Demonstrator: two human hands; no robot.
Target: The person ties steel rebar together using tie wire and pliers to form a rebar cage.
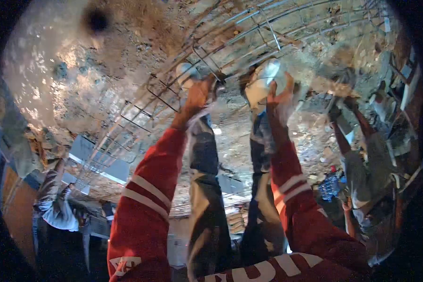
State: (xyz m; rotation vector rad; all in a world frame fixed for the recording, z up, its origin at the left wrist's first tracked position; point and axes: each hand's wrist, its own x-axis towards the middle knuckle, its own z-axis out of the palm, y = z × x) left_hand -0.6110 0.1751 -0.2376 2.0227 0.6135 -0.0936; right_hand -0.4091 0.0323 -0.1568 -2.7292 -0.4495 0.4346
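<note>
My left hand (199, 96) is curled beside a pale shoe (187, 73), close to the bars of a long steel rebar cage (138, 110). A small dark shape lies by its fingertips; blur hides what the fingers grip. My right hand (283, 91) is beside the other pale shoe (263, 84), with thumb and fingers apart and no held thing visible. Both arms reach down in red sleeves with white stripes, outside my trousered legs (204, 202). The cage curves across the ground from lower left to upper right, past both shoes.
Rough, littered earth (89, 80) surrounds the cage. Seen upside down, one person (54, 202) is at left and another (366, 164) at right, with hands near the ground. Grey blocks (98, 160) lie at left; blue-tinted bottles (329, 187) are at right.
</note>
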